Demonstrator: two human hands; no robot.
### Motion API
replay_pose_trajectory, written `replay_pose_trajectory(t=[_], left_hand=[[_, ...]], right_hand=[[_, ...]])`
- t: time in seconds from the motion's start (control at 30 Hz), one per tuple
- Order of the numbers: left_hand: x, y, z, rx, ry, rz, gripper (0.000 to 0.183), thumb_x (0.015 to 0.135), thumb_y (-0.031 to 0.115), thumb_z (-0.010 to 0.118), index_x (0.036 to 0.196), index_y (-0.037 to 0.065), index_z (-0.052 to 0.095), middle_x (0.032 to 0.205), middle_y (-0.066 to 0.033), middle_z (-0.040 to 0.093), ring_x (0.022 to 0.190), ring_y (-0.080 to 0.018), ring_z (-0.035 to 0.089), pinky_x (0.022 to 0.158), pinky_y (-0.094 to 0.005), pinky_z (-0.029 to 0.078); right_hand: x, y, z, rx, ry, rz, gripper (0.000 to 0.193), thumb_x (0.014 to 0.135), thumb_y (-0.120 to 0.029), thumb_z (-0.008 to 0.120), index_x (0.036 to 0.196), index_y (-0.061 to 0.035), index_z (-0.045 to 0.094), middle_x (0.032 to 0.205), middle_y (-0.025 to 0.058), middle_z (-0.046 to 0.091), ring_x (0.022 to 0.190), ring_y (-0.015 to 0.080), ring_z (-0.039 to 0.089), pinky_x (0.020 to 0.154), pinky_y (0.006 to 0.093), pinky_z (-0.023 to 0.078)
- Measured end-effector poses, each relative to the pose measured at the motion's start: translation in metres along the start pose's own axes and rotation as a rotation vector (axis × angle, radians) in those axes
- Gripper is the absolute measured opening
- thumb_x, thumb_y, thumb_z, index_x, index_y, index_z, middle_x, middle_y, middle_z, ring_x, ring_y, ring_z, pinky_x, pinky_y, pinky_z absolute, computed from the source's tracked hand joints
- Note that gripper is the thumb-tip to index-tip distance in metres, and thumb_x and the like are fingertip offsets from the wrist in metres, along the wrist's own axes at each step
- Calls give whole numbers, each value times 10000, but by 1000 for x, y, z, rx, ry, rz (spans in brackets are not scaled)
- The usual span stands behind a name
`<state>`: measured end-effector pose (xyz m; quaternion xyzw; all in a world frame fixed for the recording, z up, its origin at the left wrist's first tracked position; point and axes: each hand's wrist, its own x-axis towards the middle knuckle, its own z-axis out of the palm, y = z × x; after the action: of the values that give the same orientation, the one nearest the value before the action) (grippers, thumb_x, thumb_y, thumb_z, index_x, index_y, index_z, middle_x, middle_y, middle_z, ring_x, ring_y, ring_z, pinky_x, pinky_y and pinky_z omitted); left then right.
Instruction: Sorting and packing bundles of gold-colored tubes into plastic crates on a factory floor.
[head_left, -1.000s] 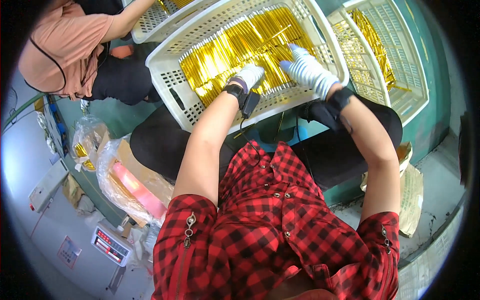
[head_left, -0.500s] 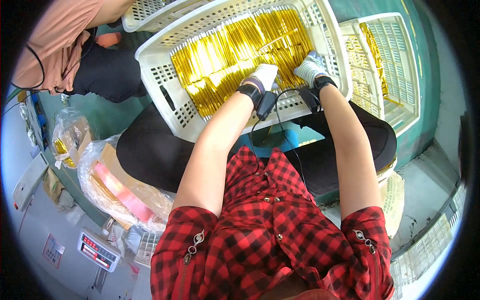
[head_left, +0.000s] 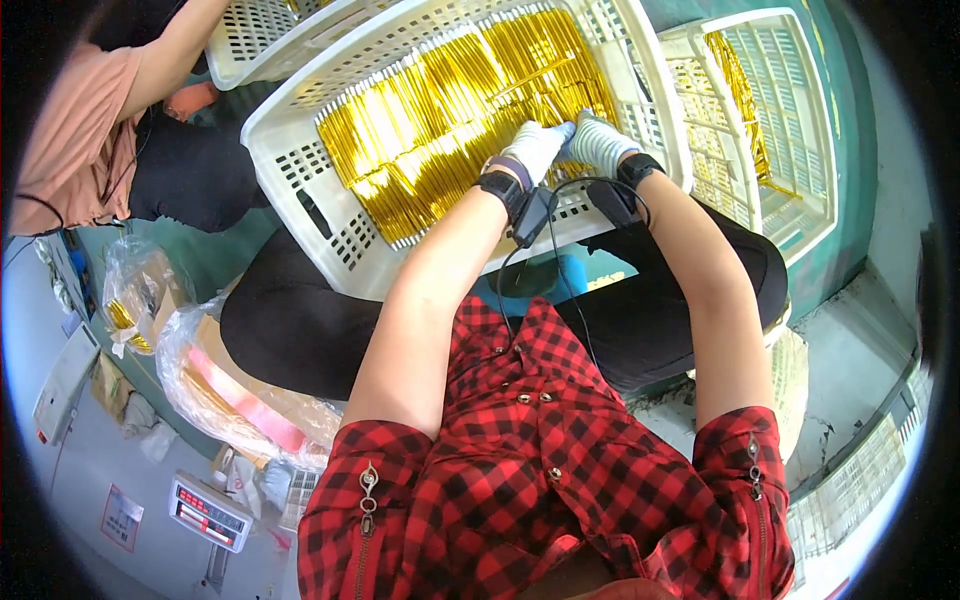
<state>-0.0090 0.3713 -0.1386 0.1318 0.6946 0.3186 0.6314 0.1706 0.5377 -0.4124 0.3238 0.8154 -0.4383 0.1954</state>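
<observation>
A large white perforated plastic crate (head_left: pixel 330 240) tilts across my lap, holding rows of slim shiny gold sticks (head_left: pixel 430 100) with pale ends. My left hand (head_left: pixel 536 147), in a pale glove, is over the sticks near the crate's near side, its fingers drawn together. Beside it, my right hand (head_left: pixel 598 143), in a striped glove, curls downward with its fingertips against the gold sticks. The two hands meet at the fingers, and what lies between them is hidden. One loose gold stick (head_left: pixel 530 82) rests slantwise on top of the rows.
Another white crate (head_left: pixel 800 130) with gold sticks stands to the right. A further crate (head_left: pixel 235 45) is at the upper left, near a co-worker's arm (head_left: pixel 175 60). Plastic-wrapped cardboard (head_left: pixel 240 390) and a scale display (head_left: pixel 210 512) are at the left. Cables hang from my wrist devices.
My right hand has moved left to meet my left hand, and its fingers have curled in. The crate appears slightly farther left and up in view. The co-worker's arm has shifted.
</observation>
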Motion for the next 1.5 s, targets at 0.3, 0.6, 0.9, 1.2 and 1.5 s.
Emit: replay_pose_trajectory(t=[0.3, 0.6, 0.9, 1.2, 1.5], left_hand=[[-8, -42, -9, -784, 45, -23, 430, 878, 275, 699, 1193, 4, 588, 1118, -94, 654, 1009, -195, 597, 887, -309, 466], [-31, 11, -5, -715, 216, 331, 1016, 808, 472, 724, 1480, -52, 171, 1296, -134, 544, 1158, -261, 536, 1012, -325, 402], [-167, 136, -73, -401, 200, 667, 375, 964, 274, 556, 1155, -43, 615, 1032, -94, 676, 885, -160, 633, 775, -283, 505], [-228, 92, -94, 682, 549, 1487, 406, 965, 134, 513, 1367, 81, 509, 1243, -209, 599, 1125, -295, 591, 947, -341, 459], [-312, -63, 0, -524, -100, 650, 361, 894, 4, 541, 1252, 31, 582, 1160, -96, 652, 1049, -209, 619, 934, -320, 475]], right_hand=[[-66, -206, -51, -107, -236, -59, 549, 671, -371, 819, 1038, 0, 647, 992, 182, 688, 897, 291, 650, 806, 380, 504], [-104, -258, -116, 773, -238, -27, 371, 775, -164, 755, 1121, -120, 629, 876, 36, 652, 789, 182, 590, 636, 386, 527], [-196, -412, -213, 451, 118, -561, 490, 833, -170, 685, 1272, -35, 513, 1109, 73, 621, 1023, 148, 571, 873, 294, 473], [-316, -487, -210, 594, 36, -718, 618, 861, -210, 711, 1368, -7, 424, 1219, 85, 584, 1106, 164, 520, 963, 295, 427], [-390, -405, -54, 1056, -174, -400, 537, 863, -110, 659, 1340, -22, 428, 1261, 77, 565, 1154, 167, 527, 1003, 330, 415]])
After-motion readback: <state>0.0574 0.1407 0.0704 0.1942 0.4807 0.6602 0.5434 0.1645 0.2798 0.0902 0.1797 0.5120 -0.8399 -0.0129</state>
